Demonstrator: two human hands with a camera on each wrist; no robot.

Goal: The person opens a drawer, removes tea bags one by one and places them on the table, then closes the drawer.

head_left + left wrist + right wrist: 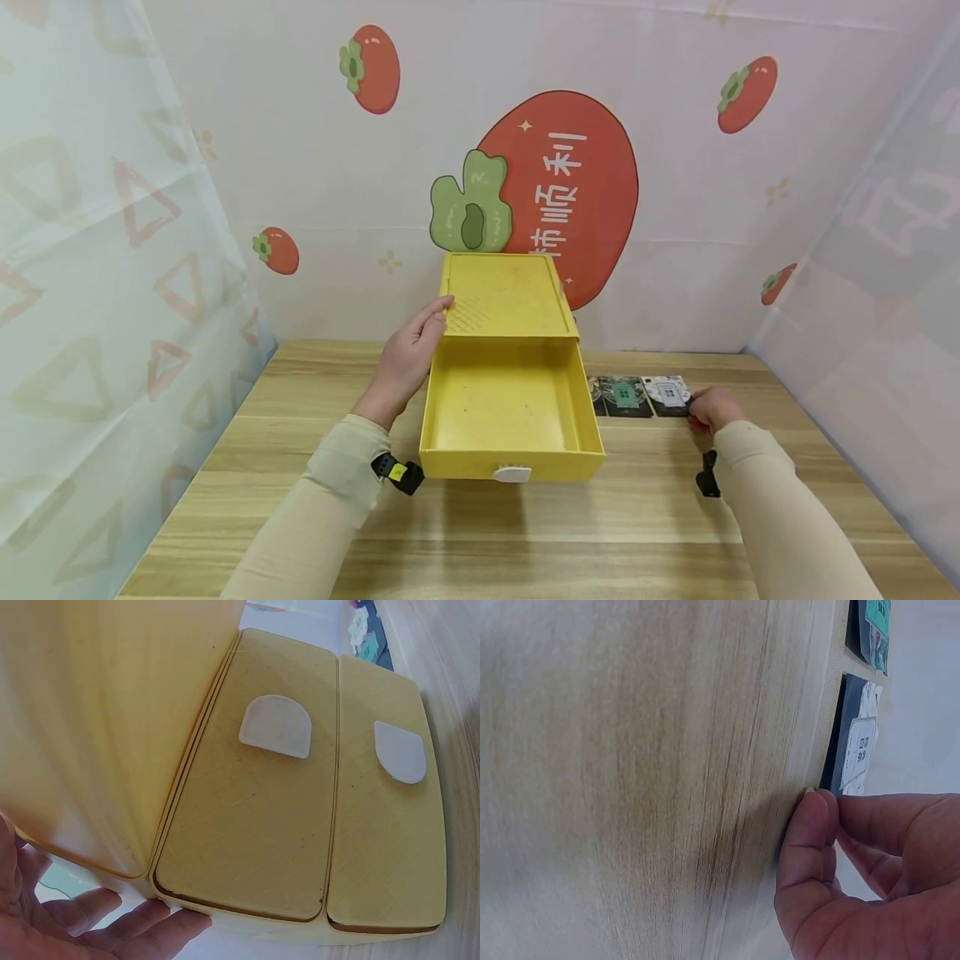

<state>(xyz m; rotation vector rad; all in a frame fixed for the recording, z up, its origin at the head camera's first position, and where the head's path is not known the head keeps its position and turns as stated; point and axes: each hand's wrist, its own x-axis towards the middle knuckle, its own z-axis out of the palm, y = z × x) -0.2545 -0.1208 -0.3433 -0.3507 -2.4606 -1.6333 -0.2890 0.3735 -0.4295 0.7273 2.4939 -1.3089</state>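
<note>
A yellow drawer cabinet (502, 292) stands at the middle of the table against the back wall. Its top drawer (465, 465) is pulled out, with a bare inside and a white handle (512, 474). My left hand (408, 358) rests along the cabinet's left side, its fingers (169, 930) extended against the side wall. At the cabinet's right lies a row of flat dark packets. My right hand (717, 408) pinches the near right corner of the end packet, a white-labelled one (667, 393), between thumb and fingertips. Beside it lies a green-labelled packet (628, 396).
Below the pulled-out drawer, a middle drawer (255, 817) and a bottom drawer (386, 832) are closed, each with a white handle. Part of another packet (597, 396) shows beside the cabinet. Printed cloth walls (690, 208) surround the wooden table (600, 533) at back and sides.
</note>
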